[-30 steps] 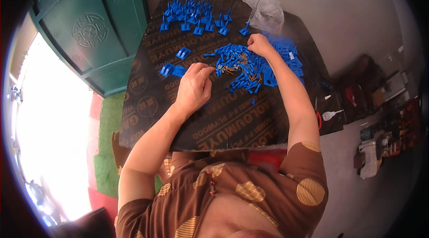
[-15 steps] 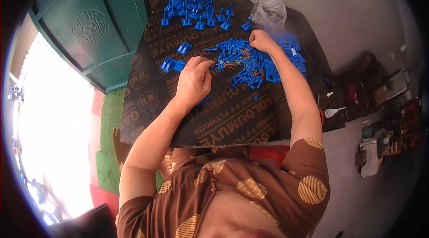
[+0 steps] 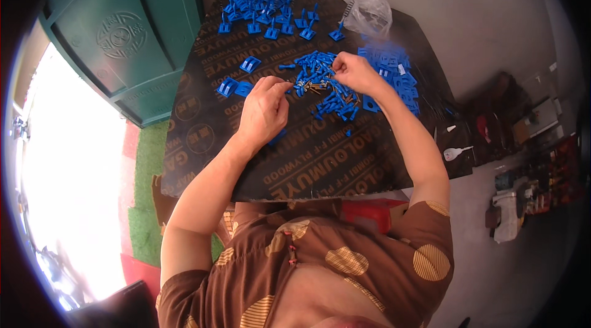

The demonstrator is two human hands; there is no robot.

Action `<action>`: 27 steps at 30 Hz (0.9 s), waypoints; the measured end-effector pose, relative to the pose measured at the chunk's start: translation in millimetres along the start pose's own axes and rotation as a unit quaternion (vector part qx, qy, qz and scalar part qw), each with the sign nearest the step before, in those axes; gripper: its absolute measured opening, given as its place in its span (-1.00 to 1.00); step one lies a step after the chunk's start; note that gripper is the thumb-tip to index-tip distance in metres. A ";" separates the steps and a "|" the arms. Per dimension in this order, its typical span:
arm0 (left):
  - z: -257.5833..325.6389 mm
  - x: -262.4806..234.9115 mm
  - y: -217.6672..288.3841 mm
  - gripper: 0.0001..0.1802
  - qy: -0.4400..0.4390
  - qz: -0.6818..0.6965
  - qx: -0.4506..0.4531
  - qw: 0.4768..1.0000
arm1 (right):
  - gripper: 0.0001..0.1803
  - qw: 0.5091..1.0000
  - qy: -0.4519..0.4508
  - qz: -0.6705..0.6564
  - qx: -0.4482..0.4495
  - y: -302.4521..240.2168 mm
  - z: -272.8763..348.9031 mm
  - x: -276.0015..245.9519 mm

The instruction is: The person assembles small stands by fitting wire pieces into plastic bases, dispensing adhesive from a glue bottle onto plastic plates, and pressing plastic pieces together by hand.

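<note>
Blue plastic pegs [image 3: 317, 66] lie heaped between the two hands, with brassy screws [image 3: 315, 88] mixed in along the side nearer the left hand. The left hand [image 3: 265, 106] is partly curled, thumb and forefinger drawn close together just beside the heap; I cannot tell whether anything is between them. The right hand [image 3: 356, 72] is mostly closed, its bent fingertips at the heap's upper right edge; any piece in its grasp is hidden.

Just beyond the left hand's knuckles lie a ribbed blue bracket [image 3: 250, 64] and, to its left, two more close together. Flat blue plates [image 3: 397, 82] are piled right of the right hand. Ahead of both hands stand blue bases with upright stems [image 3: 261, 14], some carrying coil springs and thin rods. A clear plastic bag [image 3: 371, 5] sits beyond the right hand, and all rests on a dark plywood tabletop [image 3: 295, 174].
</note>
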State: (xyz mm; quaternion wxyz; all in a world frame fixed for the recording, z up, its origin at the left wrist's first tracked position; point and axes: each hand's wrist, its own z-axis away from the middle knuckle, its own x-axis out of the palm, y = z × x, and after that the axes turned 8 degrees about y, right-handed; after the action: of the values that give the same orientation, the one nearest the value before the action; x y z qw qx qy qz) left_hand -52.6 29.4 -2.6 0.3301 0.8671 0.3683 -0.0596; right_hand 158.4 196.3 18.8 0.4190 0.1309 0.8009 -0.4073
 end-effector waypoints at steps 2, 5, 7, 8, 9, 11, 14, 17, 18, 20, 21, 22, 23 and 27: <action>-0.4 0.6 1.0 -0.73 -0.001 0.001 0.001 1.000 | -0.82 0.999 -0.020 -0.002 -0.028 -6.5 9.6 6.4; 0.2 0.5 0.3 -0.74 0.001 -0.002 -0.003 1.000 | -0.81 0.999 -0.042 -0.007 -0.019 -16.1 16.0 8.3; 1.8 1.2 -0.7 -0.74 0.000 0.001 -0.013 1.000 | -0.81 0.999 -0.037 -0.011 -0.018 -14.6 14.0 5.8; 2.0 1.3 -0.4 -0.74 0.001 0.001 -0.011 1.000 | -0.81 0.999 -0.036 -0.010 -0.019 -10.6 10.6 3.4; 2.2 1.1 -0.1 -0.74 0.000 0.001 -0.011 1.000 | -0.81 1.000 -0.009 -0.015 -0.003 -6.8 6.2 0.9; 2.7 2.0 -0.4 -0.74 0.000 0.001 -0.010 1.000 | -0.83 0.999 0.028 -0.005 0.019 2.9 -2.9 -3.3; 2.8 2.4 -2.5 -0.74 -0.004 0.001 -0.012 1.000 | -0.82 0.998 0.053 0.039 -0.001 17.1 -16.5 -2.1; 1.7 1.2 -1.4 -0.74 0.000 0.000 -0.012 1.000 | -0.80 0.996 0.051 0.066 -0.022 25.6 -26.4 1.5; 1.3 0.5 -0.7 -0.74 0.001 0.000 -0.009 1.000 | -0.79 0.995 0.052 0.076 -0.037 27.6 -28.8 2.7; 0.5 1.1 -2.5 -0.74 0.000 -0.002 -0.011 1.000 | -0.79 0.994 0.049 0.088 -0.042 31.5 -34.7 6.2; -0.2 1.5 -2.7 -0.74 -0.002 -0.001 -0.009 1.000 | -0.78 0.993 0.049 0.101 -0.046 33.3 -37.3 7.3; 0.0 1.6 -3.0 -0.74 -0.003 0.000 -0.009 1.000 | -0.78 0.993 0.047 0.100 -0.046 34.7 -38.6 8.8; 0.0 1.5 -3.0 -0.74 -0.003 -0.001 -0.009 1.000 | -0.77 0.992 0.043 0.105 -0.052 36.0 -39.9 9.8; 0.7 1.5 -2.6 -0.75 -0.009 0.000 -0.010 1.000 | -0.73 0.989 0.020 0.120 -0.078 38.4 -44.9 11.2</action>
State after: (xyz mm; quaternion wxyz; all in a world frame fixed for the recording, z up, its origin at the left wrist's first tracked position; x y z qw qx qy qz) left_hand -53.1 31.2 -5.0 0.3421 0.8632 0.3656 -0.0640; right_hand 147.3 253.3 3.4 0.4575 0.2015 0.8170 -0.2875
